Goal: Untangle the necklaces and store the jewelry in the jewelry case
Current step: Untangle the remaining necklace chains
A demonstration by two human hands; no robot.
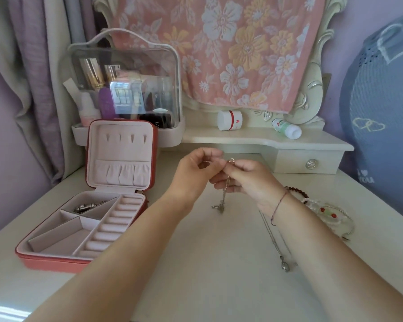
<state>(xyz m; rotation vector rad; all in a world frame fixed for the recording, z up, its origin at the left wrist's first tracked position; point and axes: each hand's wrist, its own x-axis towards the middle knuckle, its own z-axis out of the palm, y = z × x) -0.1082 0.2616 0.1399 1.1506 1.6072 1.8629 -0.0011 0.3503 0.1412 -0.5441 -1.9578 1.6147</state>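
Silver is the business of the moment from the head camera: a thin silver chain necklace (225,196) is hanging between both hands, its lower end dangling at or just above the cream-white dressing table (196,263). The left hand (193,175) is pinching the chain's top between thumb and curled forefinger. The right hand (247,180) is pinching close against it, beside a small rose-gold loop (232,160), probably the clasp, though it is too small to be sure.

Holding it high is likely letting the chain's own weight pull the kinks straight. To the left, the coral-pink square jewelry case (56,263) is lying open with its lid upright, and one silvery piece (89,206) is already sitting in a back compartment. On the right, a second fine silver pendant necklace (277,242) and beaded bracelets (328,212) are waiting, well apart from the case.
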